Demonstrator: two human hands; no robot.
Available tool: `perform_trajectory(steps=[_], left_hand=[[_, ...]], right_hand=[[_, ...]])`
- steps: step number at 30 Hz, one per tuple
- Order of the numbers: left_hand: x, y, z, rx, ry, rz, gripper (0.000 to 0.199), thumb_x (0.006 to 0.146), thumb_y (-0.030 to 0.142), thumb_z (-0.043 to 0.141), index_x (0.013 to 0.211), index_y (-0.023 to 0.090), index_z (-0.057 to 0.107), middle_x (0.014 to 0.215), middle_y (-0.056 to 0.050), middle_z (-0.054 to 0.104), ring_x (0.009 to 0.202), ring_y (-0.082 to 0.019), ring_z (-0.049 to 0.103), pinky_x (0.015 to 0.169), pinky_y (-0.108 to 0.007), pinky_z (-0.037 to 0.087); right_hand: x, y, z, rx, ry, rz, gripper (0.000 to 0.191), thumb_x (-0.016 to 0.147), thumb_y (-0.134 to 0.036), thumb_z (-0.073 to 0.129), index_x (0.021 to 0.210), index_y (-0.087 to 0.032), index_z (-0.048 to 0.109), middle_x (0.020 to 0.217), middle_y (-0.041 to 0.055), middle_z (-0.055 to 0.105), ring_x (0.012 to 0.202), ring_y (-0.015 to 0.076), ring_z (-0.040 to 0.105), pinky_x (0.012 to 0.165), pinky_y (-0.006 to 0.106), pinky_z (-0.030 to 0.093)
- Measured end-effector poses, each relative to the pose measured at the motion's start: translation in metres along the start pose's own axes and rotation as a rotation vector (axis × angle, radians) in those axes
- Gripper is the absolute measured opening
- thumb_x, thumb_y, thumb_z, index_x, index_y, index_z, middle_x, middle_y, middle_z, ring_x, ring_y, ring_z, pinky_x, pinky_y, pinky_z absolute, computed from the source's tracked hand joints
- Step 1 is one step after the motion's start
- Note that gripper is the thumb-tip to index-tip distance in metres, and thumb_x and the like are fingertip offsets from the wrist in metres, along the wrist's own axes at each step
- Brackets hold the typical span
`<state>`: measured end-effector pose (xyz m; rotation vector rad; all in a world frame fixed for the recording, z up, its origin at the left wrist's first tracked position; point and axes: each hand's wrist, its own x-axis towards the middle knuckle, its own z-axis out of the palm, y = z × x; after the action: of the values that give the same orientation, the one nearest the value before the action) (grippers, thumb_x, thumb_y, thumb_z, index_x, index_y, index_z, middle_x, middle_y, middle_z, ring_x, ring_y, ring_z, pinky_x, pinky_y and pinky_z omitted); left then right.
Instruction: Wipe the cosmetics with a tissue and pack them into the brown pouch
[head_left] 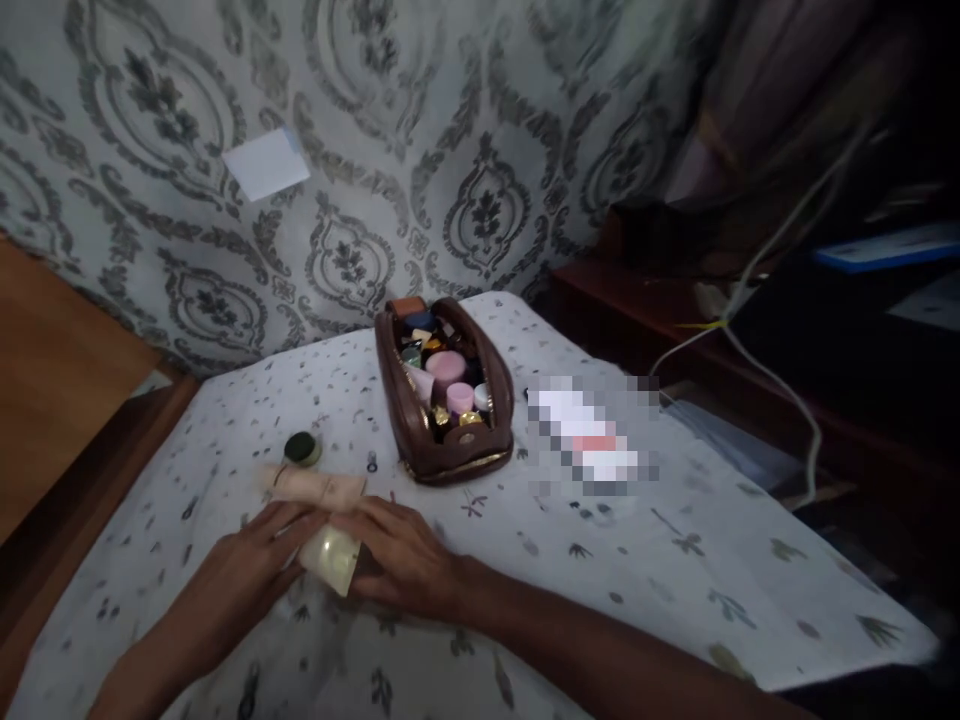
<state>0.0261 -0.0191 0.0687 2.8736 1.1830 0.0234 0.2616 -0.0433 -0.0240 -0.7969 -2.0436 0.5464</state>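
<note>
A pale yellow squeeze tube (330, 556) with a shiny flat end lies between my two hands at the near part of the covered surface. My left hand (259, 555) grips its left side with fingers closed around it. From the other side, my right hand (405, 555) holds the tube, its thumb partly hidden underneath. Just beyond my fingertips lies a beige tube (322, 487), on its side and touching or nearly touching them. Behind that stands a small jar with a dark green lid (301, 448).
A brown zip bag (397, 425) stands unzipped, packed with several jars and tubes, including a pink-lidded jar (446, 368). To its right lies a blurred-out phone-like object (585, 435). A white cable (814, 430) hangs at the right. Patterned wall (420, 180) rises behind.
</note>
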Motion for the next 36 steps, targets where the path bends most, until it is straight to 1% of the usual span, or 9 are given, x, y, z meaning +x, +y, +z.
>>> perform_trajectory(steps=[6, 11, 15, 18, 21, 23, 25, 29, 36], left_hand=[[-0.031, 0.023, 0.003, -0.085, -0.112, -0.137, 0.045, 0.097, 0.018, 0.046, 0.140, 0.028, 0.052, 0.129, -0.008, 0.063, 0.121, -0.024, 0.058, 0.093, -0.034, 0.055], [-0.048, 0.027, 0.019, -0.301, -0.061, -0.217, 0.050, 0.100, 0.021, 0.042, 0.149, 0.028, 0.036, 0.146, -0.011, 0.050, 0.135, -0.024, 0.049, 0.110, -0.042, 0.045], [-0.062, 0.026, 0.021, -0.549, 0.082, -0.370, 0.059, 0.100, 0.028, 0.043, 0.153, 0.023, 0.018, 0.152, -0.015, 0.043, 0.139, -0.022, 0.046, 0.113, -0.040, 0.041], [-0.068, 0.026, 0.021, -0.585, 0.293, -0.580, 0.043, 0.099, 0.029, 0.042, 0.139, 0.017, 0.034, 0.138, -0.014, 0.057, 0.125, -0.022, 0.058, 0.103, -0.037, 0.048], [-0.066, 0.029, 0.026, -0.514, 0.444, -0.739, 0.028, 0.097, 0.032, 0.048, 0.120, 0.019, 0.053, 0.111, -0.006, 0.069, 0.096, -0.020, 0.067, 0.084, -0.033, 0.052], [-0.061, 0.030, 0.031, -0.437, 0.520, -0.699, 0.021, 0.096, 0.031, 0.051, 0.111, 0.020, 0.061, 0.101, -0.004, 0.069, 0.089, -0.020, 0.065, 0.081, -0.033, 0.052], [-0.057, 0.032, 0.037, -0.344, 0.568, -0.600, 0.018, 0.096, 0.027, 0.050, 0.106, 0.020, 0.064, 0.100, -0.005, 0.068, 0.093, -0.021, 0.064, 0.085, -0.034, 0.050], [-0.049, 0.041, 0.048, -0.166, 0.573, -0.509, 0.019, 0.097, 0.020, 0.048, 0.106, 0.019, 0.065, 0.096, -0.007, 0.064, 0.095, -0.023, 0.059, 0.084, -0.036, 0.050], [-0.041, 0.089, 0.068, -0.126, 0.538, -0.313, 0.019, 0.099, 0.015, 0.047, 0.108, 0.019, 0.063, 0.097, -0.007, 0.063, 0.093, -0.020, 0.058, 0.079, -0.032, 0.053]], right_hand=[[-0.006, -0.017, 0.008, -0.104, -0.156, -0.052, 0.053, 0.089, -0.047, 0.069, 0.129, -0.016, 0.054, 0.116, 0.0124, 0.066, 0.113, 0.0264, 0.058, 0.098, 0.042, 0.049], [-0.001, -0.017, 0.008, -0.129, -0.283, -0.088, 0.056, 0.085, -0.057, 0.070, 0.123, -0.018, 0.057, 0.115, 0.0109, 0.064, 0.107, 0.0259, 0.057, 0.095, 0.043, 0.050], [0.002, -0.019, 0.007, -0.137, -0.316, -0.098, 0.060, 0.082, -0.058, 0.072, 0.123, -0.016, 0.058, 0.112, 0.0112, 0.064, 0.103, 0.0269, 0.057, 0.094, 0.045, 0.050], [0.002, -0.021, 0.006, -0.142, -0.328, -0.098, 0.052, 0.087, -0.052, 0.070, 0.122, -0.015, 0.058, 0.111, 0.0117, 0.064, 0.102, 0.0267, 0.057, 0.092, 0.044, 0.050], [0.000, -0.020, 0.008, -0.146, -0.325, -0.121, 0.053, 0.087, -0.049, 0.072, 0.125, -0.015, 0.056, 0.113, 0.0123, 0.064, 0.103, 0.0277, 0.057, 0.091, 0.045, 0.051], [-0.001, -0.019, 0.011, -0.158, -0.321, -0.133, 0.058, 0.084, -0.048, 0.075, 0.127, -0.015, 0.055, 0.115, 0.0126, 0.064, 0.105, 0.0285, 0.057, 0.092, 0.046, 0.051], [-0.002, -0.018, 0.012, -0.179, -0.324, -0.140, 0.061, 0.082, -0.046, 0.078, 0.128, -0.015, 0.054, 0.115, 0.0127, 0.063, 0.105, 0.0291, 0.056, 0.093, 0.047, 0.051], [-0.002, -0.019, 0.011, -0.204, -0.341, -0.142, 0.056, 0.084, -0.043, 0.076, 0.129, -0.017, 0.054, 0.114, 0.0123, 0.063, 0.105, 0.0290, 0.056, 0.093, 0.047, 0.051], [-0.003, -0.017, 0.014, -0.171, -0.340, -0.090, 0.042, 0.082, -0.035, 0.078, 0.114, -0.015, 0.058, 0.107, 0.0108, 0.062, 0.100, 0.0276, 0.057, 0.088, 0.044, 0.052]])
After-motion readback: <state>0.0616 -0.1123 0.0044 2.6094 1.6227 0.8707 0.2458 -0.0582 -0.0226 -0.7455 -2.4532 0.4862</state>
